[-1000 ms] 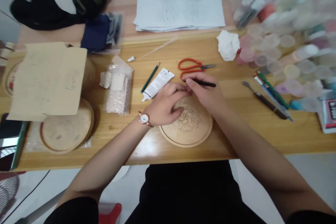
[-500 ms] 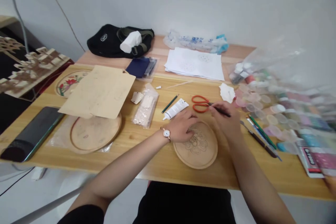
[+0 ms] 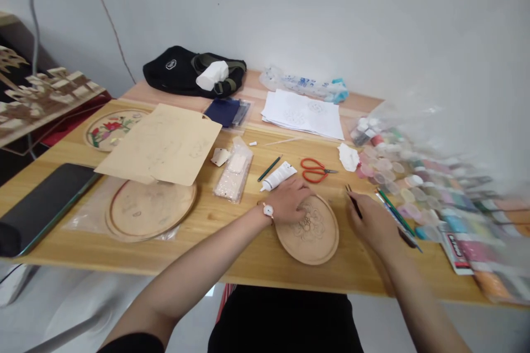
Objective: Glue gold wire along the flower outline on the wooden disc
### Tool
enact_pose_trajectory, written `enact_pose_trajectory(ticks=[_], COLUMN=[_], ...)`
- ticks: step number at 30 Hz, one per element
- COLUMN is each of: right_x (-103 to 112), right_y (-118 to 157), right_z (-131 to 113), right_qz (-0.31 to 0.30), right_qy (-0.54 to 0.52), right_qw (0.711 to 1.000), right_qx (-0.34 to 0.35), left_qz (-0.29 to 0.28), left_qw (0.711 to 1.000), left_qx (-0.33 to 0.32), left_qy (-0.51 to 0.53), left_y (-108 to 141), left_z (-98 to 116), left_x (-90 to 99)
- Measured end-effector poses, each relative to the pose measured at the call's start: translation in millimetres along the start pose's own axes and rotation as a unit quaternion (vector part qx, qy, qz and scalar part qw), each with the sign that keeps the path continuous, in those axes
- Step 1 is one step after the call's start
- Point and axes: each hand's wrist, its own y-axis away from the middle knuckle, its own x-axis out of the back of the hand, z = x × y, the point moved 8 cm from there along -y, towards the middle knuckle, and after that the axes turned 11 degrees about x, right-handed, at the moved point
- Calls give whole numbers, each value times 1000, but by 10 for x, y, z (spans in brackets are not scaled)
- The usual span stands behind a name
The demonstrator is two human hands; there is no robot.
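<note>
A round wooden plate point(image 3: 308, 248) with a flower outline drawn on its face lies flat on the table in front of me. My left hand point(image 3: 287, 198), with a watch at its wrist, rests over the plate's upper left rim with fingers stretched out and thumb on the drawing. To the right of the plate, my right hand point(image 3: 372, 223) is closed around dark tweezers point(image 3: 354, 204), whose two tips point up and away. Beyond the plate lie orange-handled scissors point(image 3: 315, 171), a white tube point(image 3: 278, 176) and a green pencil point(image 3: 270, 169).
Small paint pots point(image 3: 409, 193) and plastic wrapping spread along the right. Green and blue brushes point(image 3: 395, 212) lie beside my right hand. At left are a brown sheet point(image 3: 165, 143), another wooden plate point(image 3: 141, 215) and a phone point(image 3: 49, 204). White papers point(image 3: 302, 116) and a black bag point(image 3: 174, 74) lie behind.
My right hand has moved away from the scissors toward the right, the tweezers now showing clearly in it. My left hand stays on the plate. The camera view has shifted slightly.
</note>
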Motion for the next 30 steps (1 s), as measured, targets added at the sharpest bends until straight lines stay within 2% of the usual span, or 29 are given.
enact_pose_trajectory(ticks=[6, 11, 16, 21, 26, 30], right_x=[-183, -134, -11, -144, -274, -240], right_y=[70, 95, -283, -714, -749, -704], right_z=[-98, -268, -567, -794, -747, -627], right_qz=[-113, -172, -163, -162, -139, -71], right_qy=[83, 106, 93, 18, -35, -69], right_qw=[990, 979, 980, 977, 976, 980], right_qx=[21, 32, 72, 137, 161, 172], left_qz=[15, 35, 70, 103, 106, 102], left_qw=[999, 994, 985, 976, 976, 977], left_qx=[4, 5, -8, -9, -10, -10], left_qy=[49, 103, 159, 190, 192, 188], left_y=[12, -9, -21, 0, 9, 10], left_z=[-10, -65, -99, -121, -114, -113], left_x=[53, 93, 153, 200, 194, 179])
